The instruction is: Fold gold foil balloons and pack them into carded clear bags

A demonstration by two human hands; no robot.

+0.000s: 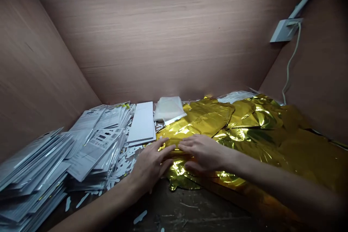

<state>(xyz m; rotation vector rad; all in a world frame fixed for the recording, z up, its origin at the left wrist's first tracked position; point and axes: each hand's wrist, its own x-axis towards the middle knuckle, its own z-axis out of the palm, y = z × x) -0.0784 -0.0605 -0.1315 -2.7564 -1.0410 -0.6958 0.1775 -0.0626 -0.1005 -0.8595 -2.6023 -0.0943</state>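
A shiny gold foil balloon (179, 172), flat and creased, lies in front of me with a fold running across it. My left hand (152, 161) rests at its left edge, fingers spread and stretched over the foil, thumb lower down. From the right, my right hand (202, 152) lies on the same foil, its fingers extended and the thumb a little apart below them. Neither hand visibly closes round the foil. More gold foil (244, 145) is heaped under and beyond my right forearm.
Stacks of clear-wrapped printed packets (95, 148) cover the left side. White cards (141, 121) and a pile of translucent sheets (169, 109) lie at the back. Small white paper strips (122, 166) are scattered about. Wooden panels (163, 43) enclose the table; a socket box (284, 30) hangs at right.
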